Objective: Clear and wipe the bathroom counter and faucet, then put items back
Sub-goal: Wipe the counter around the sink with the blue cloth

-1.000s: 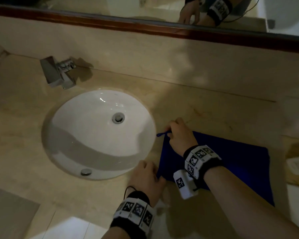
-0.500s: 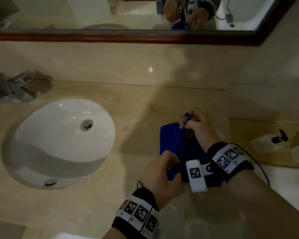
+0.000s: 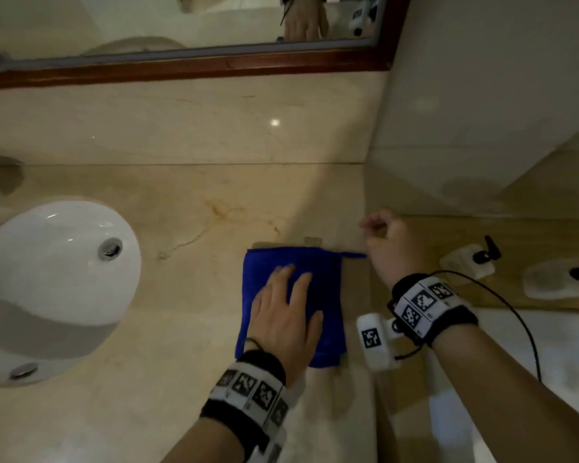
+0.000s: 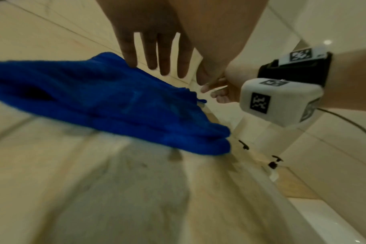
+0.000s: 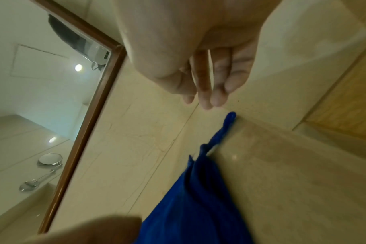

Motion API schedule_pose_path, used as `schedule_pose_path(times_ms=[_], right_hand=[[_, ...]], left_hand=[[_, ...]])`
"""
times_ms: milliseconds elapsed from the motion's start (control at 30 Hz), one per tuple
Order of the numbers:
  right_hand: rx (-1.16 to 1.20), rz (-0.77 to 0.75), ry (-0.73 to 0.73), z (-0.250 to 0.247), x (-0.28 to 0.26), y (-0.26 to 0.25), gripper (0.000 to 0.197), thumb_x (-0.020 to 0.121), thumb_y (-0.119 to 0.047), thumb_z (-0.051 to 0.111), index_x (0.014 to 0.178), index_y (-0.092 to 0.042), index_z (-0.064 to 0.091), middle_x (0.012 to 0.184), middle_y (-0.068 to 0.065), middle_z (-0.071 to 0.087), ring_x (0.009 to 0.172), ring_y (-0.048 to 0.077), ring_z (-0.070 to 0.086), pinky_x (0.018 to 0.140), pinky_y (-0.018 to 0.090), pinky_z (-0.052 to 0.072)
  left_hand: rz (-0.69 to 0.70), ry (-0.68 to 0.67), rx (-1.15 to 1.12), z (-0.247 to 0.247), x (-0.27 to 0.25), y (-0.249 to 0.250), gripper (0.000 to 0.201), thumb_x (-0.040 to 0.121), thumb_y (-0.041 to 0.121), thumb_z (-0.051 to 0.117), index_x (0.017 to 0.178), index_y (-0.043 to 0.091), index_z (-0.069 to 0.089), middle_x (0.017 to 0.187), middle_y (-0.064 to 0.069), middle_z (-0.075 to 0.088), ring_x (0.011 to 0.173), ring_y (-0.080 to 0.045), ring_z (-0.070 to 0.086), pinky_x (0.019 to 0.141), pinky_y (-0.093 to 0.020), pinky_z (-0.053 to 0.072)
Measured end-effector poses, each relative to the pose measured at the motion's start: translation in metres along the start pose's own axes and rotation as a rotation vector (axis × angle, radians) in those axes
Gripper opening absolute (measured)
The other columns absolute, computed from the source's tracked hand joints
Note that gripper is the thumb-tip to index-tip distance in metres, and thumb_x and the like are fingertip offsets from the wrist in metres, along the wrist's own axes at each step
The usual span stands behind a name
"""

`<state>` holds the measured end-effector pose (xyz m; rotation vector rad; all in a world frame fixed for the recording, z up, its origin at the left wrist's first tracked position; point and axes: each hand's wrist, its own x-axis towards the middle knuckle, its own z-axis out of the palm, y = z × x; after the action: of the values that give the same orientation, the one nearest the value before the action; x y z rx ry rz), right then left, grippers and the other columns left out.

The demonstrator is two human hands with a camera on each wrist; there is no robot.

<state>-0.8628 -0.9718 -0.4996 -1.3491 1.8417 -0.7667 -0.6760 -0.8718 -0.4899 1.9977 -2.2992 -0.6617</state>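
Folded blue cloth point(image 3: 318, 289) lies flat on the tabletop point(image 3: 188, 208), right of the sink point(image 3: 47, 279). Judged soft, light, limp; best pressed flat under the palm or pinched at its corner loop point(image 3: 353, 255). Left hand point(image 3: 283, 315) is laid on it, grip apart, fingers straight. Right hand point(image 3: 393, 247) is loosely curled beside the loop, nothing held.

Beige marble counter point(image 3: 188, 295): folded blue cloth point(image 3: 318, 272) flat beside sink point(image 3: 47, 279).
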Motion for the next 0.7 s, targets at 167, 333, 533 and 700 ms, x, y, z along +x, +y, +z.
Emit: schedule_pose_path(times_ms=[167, 333, 533, 700], right_hand=[[-0.220, 0.012, -0.066, 0.024, 0.028, -0.004, 0.008, 0.090, -0.019, 0.054, 0.092, -0.021, 0.061, 0.096, -0.001, 0.062, 0.088, 0.019, 0.059, 0.077, 0.031, 0.050], [-0.304, 0.050, -0.056, 0.034, 0.038, -0.013, 0.005, 0.090, -0.028, 0.053, 0.090, -0.023, 0.056, 0.087, -0.001, 0.065, 0.078, 0.019, 0.061, 0.068, 0.035, 0.054], [-0.428, 0.062, -0.143, 0.020, 0.045, -0.031, 0.021, 0.092, -0.034, 0.046, 0.091, -0.017, 0.058, 0.080, 0.002, 0.064, 0.070, 0.019, 0.058, 0.060, 0.027, 0.038], [-0.522, 0.049, -0.138, 0.033, 0.048, -0.018, 0.024, 0.097, -0.024, 0.038, 0.086, -0.007, 0.050, 0.086, 0.010, 0.062, 0.061, 0.017, 0.049, 0.051, 0.028, 0.033]], left_hand=[[-0.046, -0.144, 0.142, 0.031, 0.019, -0.004, 0.073, 0.093, 0.062, 0.016, 0.147, 0.032, -0.024, 0.149, 0.000, -0.040, 0.138, -0.022, -0.035, 0.116, -0.052, -0.012], [-0.034, -0.098, 0.189, 0.047, 0.021, -0.012, 0.078, 0.089, 0.067, 0.022, 0.152, 0.028, -0.002, 0.160, -0.008, -0.011, 0.145, -0.028, -0.010, 0.112, -0.054, 0.001], [-0.027, -0.165, 0.176, 0.033, 0.047, -0.014, 0.079, 0.089, 0.068, 0.020, 0.142, 0.038, -0.031, 0.146, 0.003, -0.045, 0.137, -0.021, -0.038, 0.111, -0.052, -0.019], [-0.005, -0.172, 0.193, 0.022, 0.085, -0.016, 0.079, 0.081, 0.071, 0.009, 0.140, 0.040, -0.034, 0.145, 0.005, -0.046, 0.137, -0.020, -0.038, 0.113, -0.051, -0.020]])
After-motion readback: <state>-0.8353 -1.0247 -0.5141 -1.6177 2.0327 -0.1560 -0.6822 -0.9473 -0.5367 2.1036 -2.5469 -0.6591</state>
